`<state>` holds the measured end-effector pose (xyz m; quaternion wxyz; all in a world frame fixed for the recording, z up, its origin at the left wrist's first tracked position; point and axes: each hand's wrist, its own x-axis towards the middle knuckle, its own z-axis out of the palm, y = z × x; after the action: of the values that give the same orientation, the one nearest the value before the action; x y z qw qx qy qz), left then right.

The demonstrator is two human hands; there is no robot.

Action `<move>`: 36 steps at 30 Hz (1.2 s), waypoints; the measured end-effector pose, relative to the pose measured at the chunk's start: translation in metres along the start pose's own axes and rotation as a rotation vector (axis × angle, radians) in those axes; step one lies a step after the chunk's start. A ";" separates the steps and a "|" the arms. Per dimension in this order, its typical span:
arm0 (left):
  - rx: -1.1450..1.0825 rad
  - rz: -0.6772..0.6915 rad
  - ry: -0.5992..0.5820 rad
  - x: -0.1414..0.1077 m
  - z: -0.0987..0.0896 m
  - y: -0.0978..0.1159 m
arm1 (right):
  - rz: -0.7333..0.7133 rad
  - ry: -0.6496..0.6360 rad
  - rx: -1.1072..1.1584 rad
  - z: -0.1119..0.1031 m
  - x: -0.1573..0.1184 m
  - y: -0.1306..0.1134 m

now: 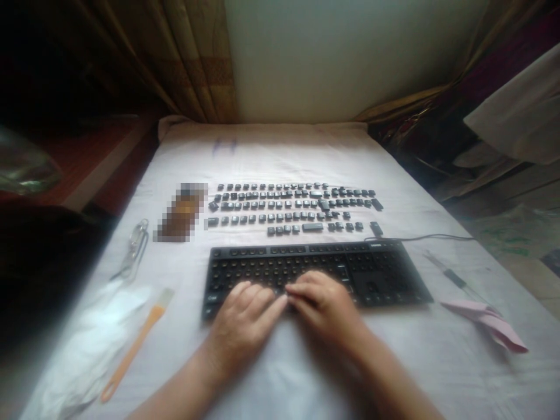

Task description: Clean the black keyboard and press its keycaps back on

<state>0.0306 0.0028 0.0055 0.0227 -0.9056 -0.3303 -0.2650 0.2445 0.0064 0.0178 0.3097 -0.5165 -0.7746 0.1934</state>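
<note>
A black keyboard (280,251) lies across the cloth in front of me, most of its key positions bare of caps. My left hand (247,312) rests over its front left part, fingers bent close together, thumb tip reaching to the front edge near the middle. There the thumb and forefinger of my right hand (324,300) meet in a pinch, almost touching the left thumb. Whatever is between the fingertips is too small and hidden to make out. Behind the keyboard, loose black keycaps (271,205) stand in several rows, a long spacebar cap (312,227) among them.
An orange-handled brush (139,344) and crumpled white cloth (94,344) lie at left, with eyeglasses (133,248) behind. A blurred-out brown object (181,213) sits left of the caps. At right are a thin pen-like tool (455,277), a pink cloth (490,321) and the keyboard cable (429,237).
</note>
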 end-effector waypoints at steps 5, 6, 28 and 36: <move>0.003 0.001 -0.012 0.000 0.001 0.000 | 0.002 -0.011 -0.014 0.001 0.000 0.000; 0.005 0.004 -0.009 0.000 0.001 0.000 | 0.002 -0.012 -0.026 0.001 0.000 0.000; 0.018 0.018 -0.006 0.000 0.000 -0.001 | 0.429 0.233 0.974 -0.026 0.000 0.016; 0.003 0.029 0.046 0.002 -0.002 -0.003 | 0.566 0.242 1.294 -0.028 -0.001 0.020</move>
<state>0.0290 0.0057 0.0083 0.0356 -0.9040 -0.3168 -0.2847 0.2774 0.0125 0.0253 0.5758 -0.4281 -0.3011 0.6281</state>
